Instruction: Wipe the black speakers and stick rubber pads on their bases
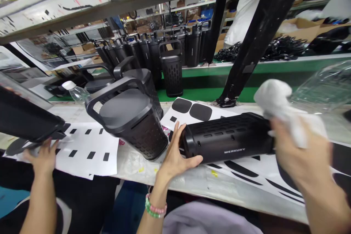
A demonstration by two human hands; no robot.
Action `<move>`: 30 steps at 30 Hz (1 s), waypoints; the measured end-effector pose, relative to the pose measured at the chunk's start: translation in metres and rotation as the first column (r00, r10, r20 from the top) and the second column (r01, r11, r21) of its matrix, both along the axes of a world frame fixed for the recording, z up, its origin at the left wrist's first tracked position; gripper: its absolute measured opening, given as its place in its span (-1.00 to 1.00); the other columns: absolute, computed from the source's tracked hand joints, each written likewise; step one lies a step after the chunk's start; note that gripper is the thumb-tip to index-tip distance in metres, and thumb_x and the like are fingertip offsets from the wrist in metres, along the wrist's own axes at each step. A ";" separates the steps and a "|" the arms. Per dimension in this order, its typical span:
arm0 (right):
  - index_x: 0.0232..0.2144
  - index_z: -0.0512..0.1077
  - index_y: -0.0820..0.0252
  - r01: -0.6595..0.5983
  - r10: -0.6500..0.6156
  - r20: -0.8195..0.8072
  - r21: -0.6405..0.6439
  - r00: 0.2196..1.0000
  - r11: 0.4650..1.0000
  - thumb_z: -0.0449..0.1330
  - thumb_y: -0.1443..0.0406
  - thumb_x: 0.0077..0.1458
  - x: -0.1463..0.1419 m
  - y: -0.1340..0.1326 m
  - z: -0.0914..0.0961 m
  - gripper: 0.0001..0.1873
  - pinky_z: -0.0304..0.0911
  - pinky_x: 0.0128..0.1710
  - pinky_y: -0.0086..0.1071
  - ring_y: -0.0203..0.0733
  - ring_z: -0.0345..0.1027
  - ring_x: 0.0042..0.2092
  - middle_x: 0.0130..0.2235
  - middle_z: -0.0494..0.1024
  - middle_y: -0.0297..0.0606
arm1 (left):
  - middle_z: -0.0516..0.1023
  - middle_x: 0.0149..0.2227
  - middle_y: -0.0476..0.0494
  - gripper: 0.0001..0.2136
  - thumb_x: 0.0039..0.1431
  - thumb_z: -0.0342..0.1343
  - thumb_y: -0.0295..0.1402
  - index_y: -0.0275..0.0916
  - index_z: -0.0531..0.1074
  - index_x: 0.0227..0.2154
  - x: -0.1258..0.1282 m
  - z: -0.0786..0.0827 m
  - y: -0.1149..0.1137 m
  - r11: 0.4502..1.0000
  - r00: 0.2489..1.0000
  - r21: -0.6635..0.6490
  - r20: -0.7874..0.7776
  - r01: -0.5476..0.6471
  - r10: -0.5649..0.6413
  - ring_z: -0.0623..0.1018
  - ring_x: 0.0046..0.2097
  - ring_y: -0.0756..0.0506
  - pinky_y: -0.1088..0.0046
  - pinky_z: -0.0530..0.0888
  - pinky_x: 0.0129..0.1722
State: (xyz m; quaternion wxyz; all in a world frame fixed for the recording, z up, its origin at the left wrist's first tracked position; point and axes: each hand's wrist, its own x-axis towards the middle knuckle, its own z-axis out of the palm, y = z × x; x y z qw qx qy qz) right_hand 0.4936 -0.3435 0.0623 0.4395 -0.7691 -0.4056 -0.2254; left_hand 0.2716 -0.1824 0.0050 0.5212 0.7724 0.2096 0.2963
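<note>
A black speaker (229, 139) with slotted sides and the word MERKURY lies on its side on the bench. My left hand (175, 155), with beaded bracelets at its wrist, grips the speaker's left end between thumb and fingers. At the other end, my right hand (304, 150) is closed on a white cloth (276, 98), both smeared by motion. Whether the cloth touches the speaker, I cannot tell. Under the speaker are white sheets of black stickers (241, 168). Left of my left hand, another black speaker (131, 117) with a carry handle stands upright.
At the left, a co-worker's hand (42, 159) is at a black housing (24, 113) above a sticker sheet (82, 153). Several speakers stand on a green conveyor (197, 84) behind. A slanted black post (252, 40) rises at the bench's back edge. A clear plastic bottle (76, 91) is behind.
</note>
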 end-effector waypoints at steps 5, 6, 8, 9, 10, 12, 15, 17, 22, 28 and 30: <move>-0.20 0.50 0.24 0.037 0.023 0.354 -0.160 0.935 0.986 -0.04 0.23 0.32 -0.005 0.032 -0.012 -0.66 0.20 0.02 -0.12 0.00 0.49 -0.10 -0.15 0.63 -0.13 | 0.00 0.43 -0.02 -0.49 0.32 0.04 -0.18 0.10 0.11 0.29 0.000 0.000 -0.018 0.983 0.979 0.034 0.109 -0.178 0.173 0.04 0.43 -0.14 0.16 0.02 0.40; -0.19 0.50 0.25 0.058 0.004 0.375 -0.153 0.927 0.987 -0.02 0.26 0.31 -0.006 0.032 -0.015 -0.69 0.20 0.02 -0.14 -0.01 0.50 -0.10 -0.15 0.63 -0.13 | 0.05 0.42 -0.01 -0.55 0.35 -0.01 -0.20 0.10 0.17 0.27 -0.001 0.000 -0.021 0.982 0.974 0.013 0.131 -0.188 0.184 0.06 0.42 -0.13 0.19 0.03 0.40; -0.15 0.48 0.23 0.084 -0.023 0.423 -0.127 0.906 0.988 0.02 0.31 0.28 -0.009 0.027 -0.020 -0.75 0.19 0.03 -0.17 -0.03 0.50 -0.09 -0.14 0.63 -0.14 | 0.10 0.40 0.00 -0.58 0.35 0.00 -0.21 0.09 0.23 0.25 -0.004 0.001 -0.027 0.986 0.967 -0.047 0.193 -0.159 0.165 0.09 0.41 -0.15 0.21 0.07 0.39; -0.12 0.47 0.22 0.088 -0.031 0.445 -0.109 0.895 0.990 0.04 0.33 0.27 -0.011 0.023 -0.023 -0.76 0.18 0.04 -0.17 -0.04 0.50 -0.07 -0.13 0.63 -0.14 | 0.10 0.40 0.00 -0.56 0.32 0.04 -0.21 0.08 0.25 0.24 -0.005 -0.001 -0.030 0.989 0.962 -0.067 0.230 -0.134 0.146 0.09 0.41 -0.18 0.20 0.09 0.39; -0.09 0.46 0.20 0.087 -0.037 0.463 -0.088 0.885 0.992 0.05 0.34 0.25 -0.013 0.017 -0.026 -0.75 0.18 0.05 -0.17 -0.04 0.49 -0.05 -0.11 0.63 -0.15 | 0.09 0.40 -0.02 -0.55 0.29 0.08 -0.21 0.07 0.27 0.23 -0.006 -0.003 -0.032 0.991 0.956 -0.074 0.264 -0.114 0.130 0.09 0.41 -0.21 0.17 0.11 0.38; -0.03 0.44 0.16 0.073 -0.040 0.469 -0.052 0.883 0.996 0.07 0.36 0.22 -0.017 0.005 -0.033 -0.71 0.17 0.07 -0.15 -0.02 0.48 -0.01 -0.08 0.62 -0.17 | 0.09 0.40 -0.07 -0.52 0.22 0.16 -0.23 0.03 0.32 0.21 -0.009 -0.009 -0.038 0.993 0.941 -0.056 0.319 -0.101 0.114 0.09 0.41 -0.27 0.10 0.14 0.37; 0.07 0.40 0.13 0.062 -0.036 0.454 -0.041 0.890 0.997 0.08 0.36 0.19 -0.023 -0.009 -0.045 -0.60 0.16 0.10 -0.10 0.04 0.44 0.05 -0.03 0.60 -0.14 | 0.07 0.41 -0.11 -0.51 0.17 0.21 -0.25 -0.01 0.36 0.18 -0.013 -0.018 -0.045 0.995 0.925 -0.018 0.367 -0.103 0.102 0.08 0.41 -0.32 0.05 0.15 0.35; 0.12 0.38 0.14 0.062 -0.032 0.449 -0.051 0.893 0.997 0.08 0.38 0.17 -0.026 -0.015 -0.051 -0.55 0.15 0.13 -0.07 0.07 0.43 0.08 -0.01 0.58 -0.12 | 0.05 0.42 -0.06 -0.54 0.19 0.19 -0.23 0.01 0.37 0.17 -0.016 -0.019 -0.048 0.997 0.916 -0.038 0.393 -0.070 0.079 0.05 0.42 -0.30 0.06 0.13 0.36; 0.11 0.40 0.17 0.054 -0.034 0.462 -0.030 0.886 0.998 0.10 0.40 0.15 -0.025 -0.019 -0.055 -0.55 0.19 0.11 -0.06 0.08 0.45 0.05 -0.03 0.59 -0.10 | 0.02 0.42 -0.01 -0.49 0.25 0.09 -0.11 0.04 0.25 0.25 -0.018 -0.005 -0.049 0.963 0.935 -0.269 0.344 0.013 0.084 -0.04 0.44 -0.29 0.08 0.05 0.39; 0.08 0.39 0.09 0.034 -0.012 0.460 -0.038 0.888 0.999 0.16 0.42 0.10 -0.023 -0.023 -0.050 -0.53 0.30 0.01 -0.09 0.07 0.50 -0.04 -0.06 0.61 -0.16 | -0.08 0.44 -0.15 -0.05 0.05 0.28 -0.15 -0.09 -0.19 0.38 -0.009 -0.001 -0.051 0.974 0.993 -0.215 0.079 -0.064 0.083 -0.02 0.43 -0.32 0.10 -0.01 0.41; 0.09 0.39 0.08 0.046 -0.022 0.458 -0.041 0.889 0.998 0.15 0.42 0.11 -0.024 -0.023 -0.049 -0.53 0.31 -0.01 -0.08 0.08 0.51 -0.06 -0.07 0.61 -0.16 | -0.03 0.42 -0.15 -0.03 -0.02 0.33 -0.15 -0.08 -0.12 0.37 -0.009 0.000 -0.050 0.975 0.991 -0.211 0.102 -0.065 0.088 0.04 0.41 -0.33 0.12 0.05 0.39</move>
